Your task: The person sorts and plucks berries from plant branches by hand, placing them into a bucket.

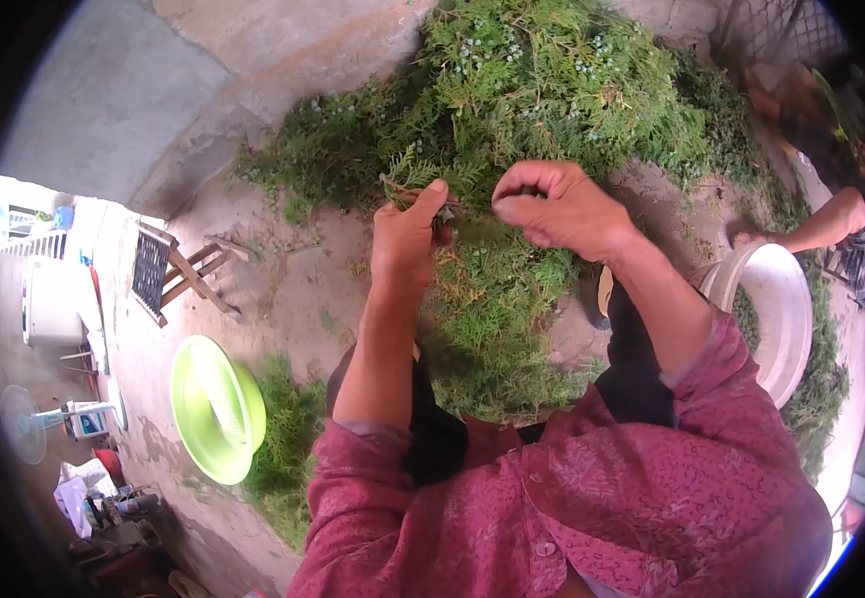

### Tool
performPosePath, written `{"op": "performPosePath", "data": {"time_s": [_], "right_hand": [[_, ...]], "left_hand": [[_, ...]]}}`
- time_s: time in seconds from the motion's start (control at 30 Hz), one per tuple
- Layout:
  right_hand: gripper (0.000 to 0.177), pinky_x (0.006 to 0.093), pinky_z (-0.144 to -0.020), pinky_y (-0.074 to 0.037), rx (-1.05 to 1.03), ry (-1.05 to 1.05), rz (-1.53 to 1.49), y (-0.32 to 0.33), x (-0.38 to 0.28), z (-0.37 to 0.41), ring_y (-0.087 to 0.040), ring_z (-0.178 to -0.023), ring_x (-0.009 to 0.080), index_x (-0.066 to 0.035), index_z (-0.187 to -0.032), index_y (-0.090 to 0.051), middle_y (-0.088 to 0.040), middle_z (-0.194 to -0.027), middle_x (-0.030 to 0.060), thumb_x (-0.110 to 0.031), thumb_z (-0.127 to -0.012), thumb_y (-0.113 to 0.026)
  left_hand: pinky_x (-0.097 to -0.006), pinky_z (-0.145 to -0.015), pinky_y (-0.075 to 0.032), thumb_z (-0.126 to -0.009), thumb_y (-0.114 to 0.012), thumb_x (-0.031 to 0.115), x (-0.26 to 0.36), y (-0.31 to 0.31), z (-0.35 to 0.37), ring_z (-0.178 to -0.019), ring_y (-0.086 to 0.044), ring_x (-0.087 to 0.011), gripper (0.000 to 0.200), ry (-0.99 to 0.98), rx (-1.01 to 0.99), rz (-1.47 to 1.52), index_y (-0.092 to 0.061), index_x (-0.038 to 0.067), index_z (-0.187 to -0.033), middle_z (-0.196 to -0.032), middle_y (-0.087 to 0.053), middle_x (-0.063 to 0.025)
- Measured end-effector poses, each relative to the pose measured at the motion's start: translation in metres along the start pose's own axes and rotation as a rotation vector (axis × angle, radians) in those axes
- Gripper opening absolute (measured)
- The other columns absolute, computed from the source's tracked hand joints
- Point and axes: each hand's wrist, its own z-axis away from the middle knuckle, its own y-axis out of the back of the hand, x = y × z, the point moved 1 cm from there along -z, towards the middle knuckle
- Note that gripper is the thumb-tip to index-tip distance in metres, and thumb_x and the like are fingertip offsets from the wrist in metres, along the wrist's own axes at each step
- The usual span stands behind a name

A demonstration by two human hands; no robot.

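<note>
Slip Hazard

The sprig (409, 173) is pinched in the left hand (411, 224); if pressure is eased, it could be lost among greenery (497, 299) below. The right hand (564, 209) is curled, contents indiscernible. Beyond, branches (562, 95) are heaped.

no readable lettering, no legible labels or brands, no numbers, no signs

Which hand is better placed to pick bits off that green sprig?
Probably the right hand: it's close beside the sprig, while the left hand is busy gripping it.
</note>
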Motion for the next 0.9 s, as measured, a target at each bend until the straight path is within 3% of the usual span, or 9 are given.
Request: {"op": "performPosePath", "data": {"time_s": [0.17, 0.27, 0.33, 0.53, 0.67, 0.73, 0.77, 0.83, 0.9], "right_hand": [[0.018, 0.0203, -0.047, -0.037, -0.031, -0.017, 0.256, -0.003, 0.017, -0.001, -0.043, -0.053, 0.0035, -0.004, -0.085, -0.059, -0.05, -0.063, -0.0047, -0.021, -0.084, -0.061], [0.019, 0.0237, -0.049, -0.038, 0.128, 0.293, 0.599, 0.002, 0.025, -0.005, -0.044, -0.054, 0.0067, -0.002, -0.084, -0.058, -0.049, -0.061, -0.0006, -0.021, -0.085, -0.059], [0.024, 0.0362, -0.055, -0.043, 0.188, 0.312, 0.709, 0.002, 0.024, -0.007, -0.052, -0.053, 0.0276, -0.001, -0.078, -0.06, -0.056, -0.065, 0.015, -0.025, -0.079, -0.059], [0.028, 0.0357, -0.054, -0.043, 0.162, 0.151, 0.778, -0.005, 0.022, -0.011, -0.051, -0.054, 0.0289, 0.0, -0.069, -0.06, -0.054, -0.06, 0.0154, -0.026, -0.078, -0.061], [0.03, 0.0358, -0.052, -0.043, 0.216, 0.235, 0.84, -0.007, 0.029, -0.016, -0.05, -0.05, 0.0254, 0.0, -0.067, -0.059, -0.053, -0.059, 0.0151, -0.028, -0.077, -0.062], [0.026, 0.0275, -0.043, -0.034, 0.225, 0.267, 0.669, -0.01, 0.029, -0.017, -0.04, -0.045, 0.0089, -0.001, -0.068, -0.059, -0.048, -0.053, 0.0037, -0.024, -0.079, -0.064], [0.026, 0.0275, -0.043, -0.034, 0.222, 0.267, 0.669, -0.011, 0.025, -0.016, -0.04, -0.045, 0.0089, -0.001, -0.068, -0.059, -0.048, -0.053, 0.0037, -0.024, -0.079, -0.064], [0.021, 0.0223, -0.039, -0.031, 0.148, -0.092, 0.131, -0.013, 0.015, -0.014, -0.04, -0.042, 0.0055, -0.003, -0.069, -0.059, -0.051, -0.056, 0.0014, -0.021, -0.078, -0.064], [0.018, 0.0201, -0.038, -0.03, 0.095, -0.099, -0.013, -0.011, 0.019, -0.016, -0.04, -0.041, 0.0046, -0.003, -0.07, -0.059, -0.052, -0.056, 0.001, -0.019, -0.077, -0.064]], "left_hand": [[-0.0274, -0.052, -0.044, -0.08, -0.066, 0.018, -0.002, -0.007, 0.003, -0.069, -0.056, -0.0126, 0.013, -0.006, 0.053, -0.005, -0.06, 0.008, -0.086, -0.079, -0.061, -0.0014], [-0.0282, -0.055, -0.045, -0.079, -0.067, 0.02, -0.007, -0.004, 0.0, -0.069, -0.057, -0.0123, 0.015, -0.05, 0.02, -0.07, -0.061, 0.007, -0.085, -0.079, -0.061, -0.0018], [-0.0286, -0.058, -0.046, -0.079, -0.067, 0.02, -0.007, -0.004, 0.0, -0.069, -0.057, -0.0124, 0.016, -0.1, -0.009, -0.051, -0.061, 0.006, -0.085, -0.079, -0.061, -0.0021], [-0.0298, -0.058, -0.049, -0.08, -0.066, 0.016, -0.017, -0.005, 0.003, -0.07, -0.058, -0.0134, 0.016, -0.065, -0.034, -0.029, -0.06, 0.004, -0.088, -0.082, -0.061, -0.0037], [-0.0306, -0.057, -0.049, -0.08, -0.066, 0.015, -0.016, -0.008, 0.007, -0.07, -0.059, -0.0137, 0.017, -0.069, -0.086, 0.067, -0.059, 0.004, -0.09, -0.083, -0.061, -0.0042], [-0.0309, -0.057, -0.049, -0.08, -0.065, 0.015, -0.013, -0.007, 0.008, -0.069, -0.059, -0.015, 0.018, -0.036, -0.033, 0.036, -0.058, 0.003, -0.091, -0.083, -0.061, -0.0048], [-0.0309, -0.057, -0.049, -0.08, -0.065, 0.015, -0.013, -0.006, 0.008, -0.069, -0.059, -0.015, 0.018, -0.035, -0.03, 0.037, -0.058, 0.003, -0.091, -0.083, -0.061, -0.0048], [-0.0314, -0.055, -0.049, -0.08, -0.065, 0.014, -0.011, -0.004, 0.007, -0.067, -0.06, -0.0164, 0.016, -0.016, -0.03, 0.081, -0.059, 0.002, -0.088, -0.079, -0.061, -0.0056], [-0.0316, -0.054, -0.048, -0.081, -0.064, 0.015, -0.013, -0.003, 0.005, -0.066, -0.06, -0.0169, 0.015, -0.043, -0.042, 0.109, -0.059, 0.002, -0.087, -0.077, -0.061, -0.0062]]}}
